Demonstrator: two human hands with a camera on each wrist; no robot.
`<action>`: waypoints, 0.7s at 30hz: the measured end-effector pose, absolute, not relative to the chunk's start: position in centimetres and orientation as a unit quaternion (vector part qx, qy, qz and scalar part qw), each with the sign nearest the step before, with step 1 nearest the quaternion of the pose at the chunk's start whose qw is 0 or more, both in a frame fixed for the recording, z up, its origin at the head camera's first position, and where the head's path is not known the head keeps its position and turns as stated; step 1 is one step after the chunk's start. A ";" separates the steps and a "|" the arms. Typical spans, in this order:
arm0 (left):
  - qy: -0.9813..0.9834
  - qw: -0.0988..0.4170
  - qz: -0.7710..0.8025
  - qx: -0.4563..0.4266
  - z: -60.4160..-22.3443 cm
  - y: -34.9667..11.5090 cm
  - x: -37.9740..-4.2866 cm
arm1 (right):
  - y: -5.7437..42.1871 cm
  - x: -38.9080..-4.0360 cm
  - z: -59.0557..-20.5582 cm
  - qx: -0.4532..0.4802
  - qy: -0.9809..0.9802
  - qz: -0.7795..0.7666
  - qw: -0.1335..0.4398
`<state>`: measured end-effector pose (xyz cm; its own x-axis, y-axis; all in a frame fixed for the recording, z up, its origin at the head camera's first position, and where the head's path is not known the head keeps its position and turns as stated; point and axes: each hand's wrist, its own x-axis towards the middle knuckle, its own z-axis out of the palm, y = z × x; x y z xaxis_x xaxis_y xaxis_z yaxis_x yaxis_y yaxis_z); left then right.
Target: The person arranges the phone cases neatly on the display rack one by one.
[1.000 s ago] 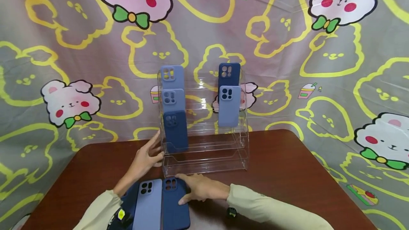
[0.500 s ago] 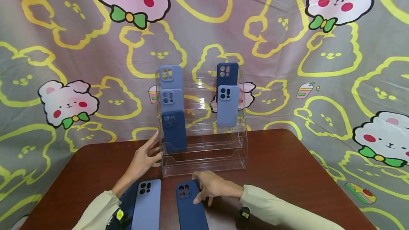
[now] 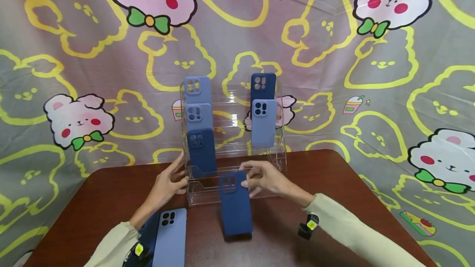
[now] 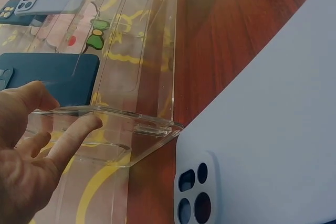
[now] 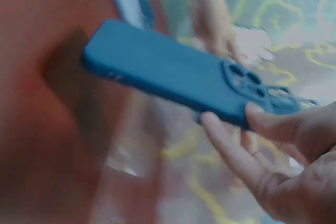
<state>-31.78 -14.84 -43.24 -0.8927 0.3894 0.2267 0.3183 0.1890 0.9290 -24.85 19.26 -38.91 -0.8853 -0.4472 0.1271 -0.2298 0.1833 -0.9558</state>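
My right hand point(image 3: 265, 178) pinches a dark blue phone case point(image 3: 236, 209) by its upper right edge and holds it above the table, in front of a clear acrylic stand point(image 3: 237, 195). In the right wrist view that phone case point(image 5: 157, 66) hangs tilted, its camera cutouts near the thumb. My left hand point(image 3: 167, 182) rests its fingers against the stand's left side; the left wrist view shows this hand point(image 4: 31, 156) with fingers extended at the clear panel. On the stand's left are two light blue cases and a dark blue case point(image 3: 202, 153); on its right a light blue case point(image 3: 264, 122) overlaps a dark one point(image 3: 263, 85).
A light blue phone case point(image 3: 170, 238) lies on the brown table point(image 3: 315, 201) at the front left, with a dark blue case point(image 3: 148, 238) beside it, partly behind the left forearm. A patterned cloth point(image 3: 326, 52) hangs behind and around the table.
My right hand has picked the dark blue phone case off the table, moving it right and up towards the stand. The left hand has stayed at the stand's side.
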 end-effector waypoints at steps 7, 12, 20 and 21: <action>0.778 0.032 0.584 0.229 -43.0 -14.9 -31.6 | 24.1 -27.9 -32.9 -0.228 0.815 -0.526 -0.086; 0.773 0.033 0.589 0.233 -42.8 -15.1 -31.5 | 27.1 -30.1 -31.1 -0.203 0.842 -0.463 -0.189; 0.772 0.035 0.589 0.234 -42.9 -15.1 -31.6 | 27.9 -30.3 -33.1 -0.180 0.873 -0.393 -0.227; 0.773 0.035 0.589 0.233 -42.9 -15.1 -31.7 | 27.7 -30.2 -33.3 -0.180 0.876 -0.380 -0.237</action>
<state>-31.67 -15.05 -42.92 -0.8892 0.4010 0.2203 0.3185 0.1970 0.9272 -30.17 27.73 -33.27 -0.8224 -0.1346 0.5527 -0.4958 0.6460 -0.5804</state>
